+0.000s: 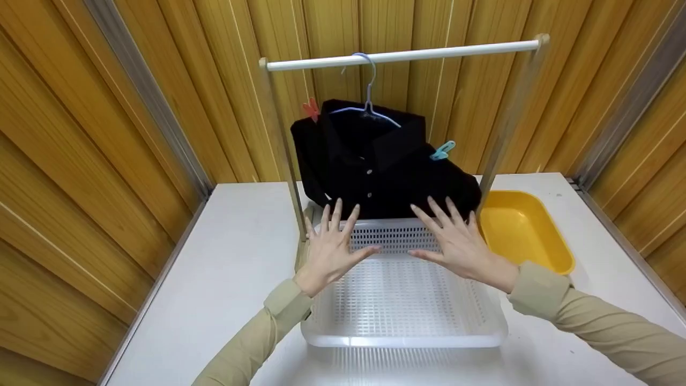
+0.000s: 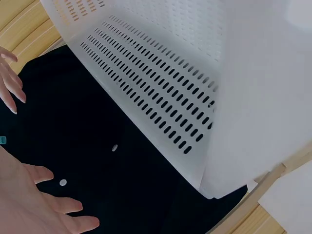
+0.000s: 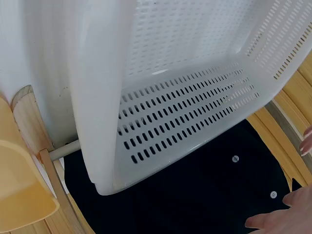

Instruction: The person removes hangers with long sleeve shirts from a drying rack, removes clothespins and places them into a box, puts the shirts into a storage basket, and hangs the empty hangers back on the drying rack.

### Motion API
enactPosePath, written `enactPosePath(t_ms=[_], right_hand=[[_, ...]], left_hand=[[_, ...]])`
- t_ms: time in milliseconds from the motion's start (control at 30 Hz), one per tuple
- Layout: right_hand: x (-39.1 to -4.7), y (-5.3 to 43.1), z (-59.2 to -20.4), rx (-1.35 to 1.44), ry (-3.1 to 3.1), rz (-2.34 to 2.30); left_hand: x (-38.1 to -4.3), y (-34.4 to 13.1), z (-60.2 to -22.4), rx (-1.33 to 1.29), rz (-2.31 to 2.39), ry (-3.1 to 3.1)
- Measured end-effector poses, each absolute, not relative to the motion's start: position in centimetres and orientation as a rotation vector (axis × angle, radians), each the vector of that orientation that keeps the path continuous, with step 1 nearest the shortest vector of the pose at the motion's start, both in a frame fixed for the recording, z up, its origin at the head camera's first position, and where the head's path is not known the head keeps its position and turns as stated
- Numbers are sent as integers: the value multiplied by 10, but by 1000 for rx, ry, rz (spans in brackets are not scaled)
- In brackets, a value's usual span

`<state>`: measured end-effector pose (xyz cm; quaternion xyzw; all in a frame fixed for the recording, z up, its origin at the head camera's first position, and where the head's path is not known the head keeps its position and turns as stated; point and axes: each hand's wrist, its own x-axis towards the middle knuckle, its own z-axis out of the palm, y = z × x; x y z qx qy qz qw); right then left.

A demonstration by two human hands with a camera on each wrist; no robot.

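Observation:
A black button-up shirt (image 1: 396, 182) hangs from a thin light-blue hanger (image 1: 368, 91) hooked over a white rail. A red clothespin (image 1: 311, 109) grips one shoulder and a blue clothespin (image 1: 443, 150) the other. My left hand (image 1: 333, 249) is held over the left side of a white perforated basket (image 1: 402, 340), fingers straight and spread. Over the basket's right side my right hand (image 1: 458, 246) is spread the same way. Neither hand holds anything. Both wrist views show the shirt's pale buttons (image 2: 63, 183) behind the basket's slotted wall.
The white rail (image 1: 450, 52) runs between two wooden posts of a rack, its left post (image 1: 284, 145) beside the basket. To the right of the basket stands a yellow plastic tub (image 1: 522, 230) on the white table (image 1: 236, 257). Wood-patterned panels (image 1: 343, 27) enclose the back and sides.

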<state>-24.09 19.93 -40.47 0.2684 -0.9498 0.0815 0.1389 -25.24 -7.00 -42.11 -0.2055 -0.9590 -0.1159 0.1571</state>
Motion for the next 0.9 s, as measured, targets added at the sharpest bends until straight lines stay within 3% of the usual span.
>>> enactPosePath(t_ms=[600, 900], right_hand=[[-248, 197, -383, 959, -2105, 589], [-259, 204, -370, 867, -1794, 784]], left_hand=[[-262, -78, -408, -569, -585, -2610], [-275, -91, -408, -480, -789, -2423]])
